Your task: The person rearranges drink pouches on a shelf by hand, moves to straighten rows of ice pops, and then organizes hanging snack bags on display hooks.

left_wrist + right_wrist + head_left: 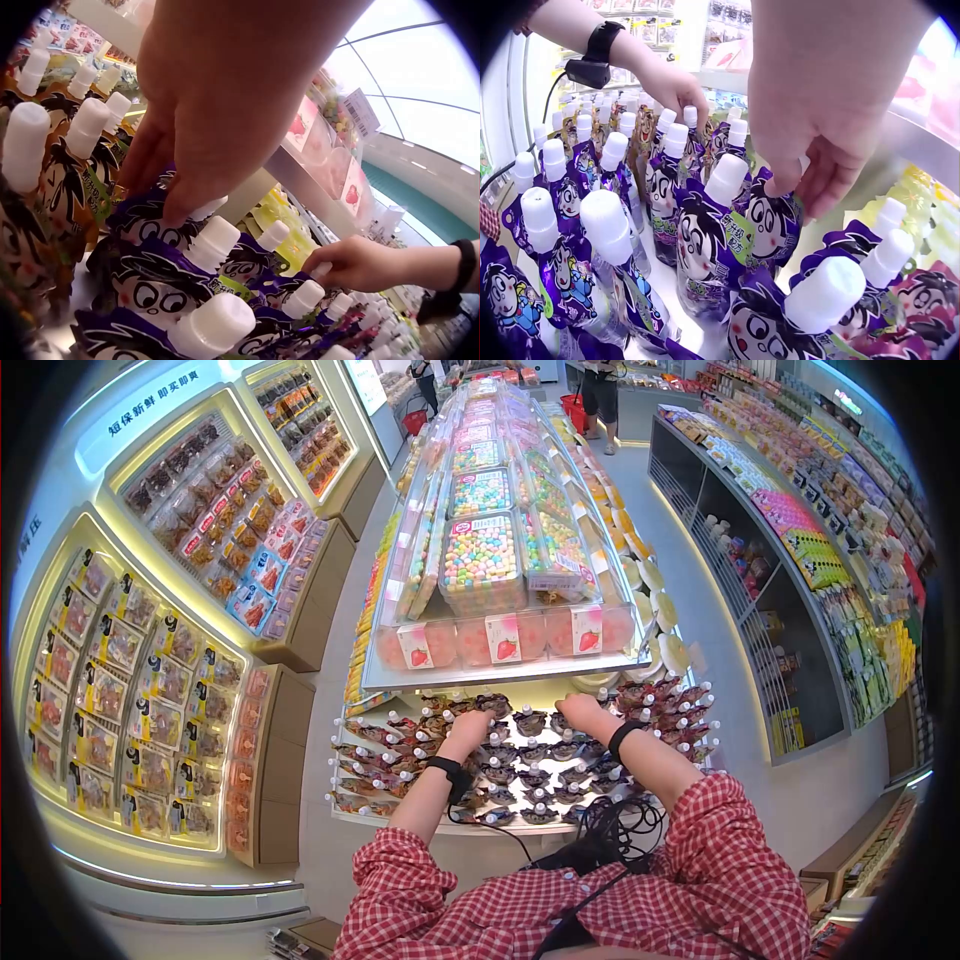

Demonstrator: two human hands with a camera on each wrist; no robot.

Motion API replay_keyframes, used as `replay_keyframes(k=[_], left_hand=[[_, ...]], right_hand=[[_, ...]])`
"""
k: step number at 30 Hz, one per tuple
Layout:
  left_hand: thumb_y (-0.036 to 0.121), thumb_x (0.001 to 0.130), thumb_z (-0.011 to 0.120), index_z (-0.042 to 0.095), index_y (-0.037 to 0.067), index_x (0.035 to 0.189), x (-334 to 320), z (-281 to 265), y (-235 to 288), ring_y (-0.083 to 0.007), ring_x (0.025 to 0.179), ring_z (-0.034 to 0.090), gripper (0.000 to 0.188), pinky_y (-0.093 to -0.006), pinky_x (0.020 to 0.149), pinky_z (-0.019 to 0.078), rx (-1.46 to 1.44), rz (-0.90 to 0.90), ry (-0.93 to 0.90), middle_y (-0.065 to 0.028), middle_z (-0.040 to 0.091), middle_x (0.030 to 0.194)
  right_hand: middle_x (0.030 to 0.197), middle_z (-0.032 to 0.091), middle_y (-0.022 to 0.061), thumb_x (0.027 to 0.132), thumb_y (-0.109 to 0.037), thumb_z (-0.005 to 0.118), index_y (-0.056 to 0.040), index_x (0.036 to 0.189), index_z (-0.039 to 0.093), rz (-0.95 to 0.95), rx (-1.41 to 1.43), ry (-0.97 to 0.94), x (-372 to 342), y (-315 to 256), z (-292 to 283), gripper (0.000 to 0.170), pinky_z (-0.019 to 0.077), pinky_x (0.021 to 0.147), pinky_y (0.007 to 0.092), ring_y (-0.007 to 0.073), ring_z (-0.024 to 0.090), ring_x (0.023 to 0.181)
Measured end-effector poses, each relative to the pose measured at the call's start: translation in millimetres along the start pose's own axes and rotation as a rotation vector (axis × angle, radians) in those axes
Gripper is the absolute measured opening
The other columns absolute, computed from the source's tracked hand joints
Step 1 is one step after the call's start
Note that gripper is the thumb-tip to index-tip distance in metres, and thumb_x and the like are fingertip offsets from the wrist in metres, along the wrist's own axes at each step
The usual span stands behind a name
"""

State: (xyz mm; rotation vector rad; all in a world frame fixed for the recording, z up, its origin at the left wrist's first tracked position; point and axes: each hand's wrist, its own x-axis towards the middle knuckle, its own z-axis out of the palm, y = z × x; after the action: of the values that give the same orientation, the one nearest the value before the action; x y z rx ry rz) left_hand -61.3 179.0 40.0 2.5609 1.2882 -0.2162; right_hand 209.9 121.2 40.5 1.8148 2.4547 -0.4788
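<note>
Rows of spouted jelly pouches with white caps stand on a lit shelf below a display case. My left hand (pixel 468 732) reaches into the back rows. In the left wrist view its thumb and fingers close around the top of a purple spouted pouch (pixel 150 217) with a cartoon face; its cap is mostly hidden. To the right, my right hand (pixel 590 716) pinches another purple spouted pouch (pixel 774 229) near its spout, the thumb in front and curled fingers behind. Its white cap shows between the fingers in the left wrist view. Orange-brown pouches (pixel 56 169) flank the left hand.
A clear case of marshmallow tubs (pixel 482 555) rises behind the shelf, its front ledge (pixel 500 675) close above both hands. Dark red pouches (pixel 665 710) fill the right side. A bundle of black cables (pixel 615 830) hangs at my front. Snack racks (pixel 140 700) line the left wall.
</note>
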Motion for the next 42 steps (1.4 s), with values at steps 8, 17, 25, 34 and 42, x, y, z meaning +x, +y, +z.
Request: replay_keyframes(k=[8, 17, 25, 34, 42], left_hand=[[0.013, 0.077, 0.059, 0.06, 0.013, 0.106, -2.9, -5.7, 2.2, -0.0341, 0.082, 0.062, 0.029, -0.0443, 0.071, 0.0502, 0.006, 0.03, -0.029, -0.0169, 0.065, 0.085], [0.009, 0.074, 0.059, 0.063, 0.013, 0.102, 1.9, -4.3, -2.4, -0.0336, 0.083, 0.061, 0.028, -0.0445, 0.072, 0.0485, -0.08, 0.006, -0.029, -0.0164, 0.065, 0.085], [0.012, 0.078, 0.054, 0.063, 0.015, 0.102, -0.6, -7.3, -3.4, -0.0333, 0.082, 0.062, 0.025, -0.0443, 0.071, 0.0485, -0.07, 0.045, -0.019, -0.0161, 0.064, 0.084], [0.021, 0.073, 0.065, 0.061, 0.012, 0.105, 4.4, -29.5, -0.2, -0.0317, 0.088, 0.061, 0.034, -0.0406, 0.076, 0.0481, -0.197, 0.002, -0.092, -0.015, 0.065, 0.09], [0.026, 0.083, 0.059, 0.056, 0.001, 0.11, -9.4, -49.2, -8.4, -0.0287, 0.095, 0.062, 0.037, -0.0359, 0.083, 0.047, -0.474, -0.114, 0.062, -0.0176, 0.063, 0.102]], right_hand=[[0.091, 0.062, 0.0135, 0.075, -0.006, 0.055, -0.0063, 0.091, 0.062, -0.051, -0.1, -0.021, -2.7, -3.4, 6.1, 0.017, 0.0527, 0.07, 0.0392, 0.0295, 0.063, 0.085], [0.092, 0.062, 0.0117, 0.076, -0.017, 0.064, -0.0072, 0.106, 0.055, -0.128, 0.186, 0.246, 29.9, -45.6, 2.8, 0.032, 0.049, 0.075, 0.0411, 0.0319, 0.06, 0.088], [0.081, 0.065, 0.0134, 0.077, -0.016, 0.059, -0.0082, 0.093, 0.062, -0.159, 0.081, 0.081, 49.9, -57.7, 11.9, 0.018, 0.0499, 0.07, 0.0421, 0.0312, 0.063, 0.08], [0.086, 0.065, 0.0154, 0.08, -0.016, 0.057, -0.0059, 0.095, 0.062, -0.104, 0.168, -0.013, 34.6, -61.8, 2.6, 0.019, 0.051, 0.073, 0.0406, 0.0309, 0.063, 0.085], [0.096, 0.065, 0.012, 0.087, -0.019, 0.057, -0.0053, 0.111, 0.058, 0.167, 0.903, 0.419, -79.5, 11.4, -86.7, 0.028, 0.0474, 0.076, 0.0308, 0.0204, 0.062, 0.087]])
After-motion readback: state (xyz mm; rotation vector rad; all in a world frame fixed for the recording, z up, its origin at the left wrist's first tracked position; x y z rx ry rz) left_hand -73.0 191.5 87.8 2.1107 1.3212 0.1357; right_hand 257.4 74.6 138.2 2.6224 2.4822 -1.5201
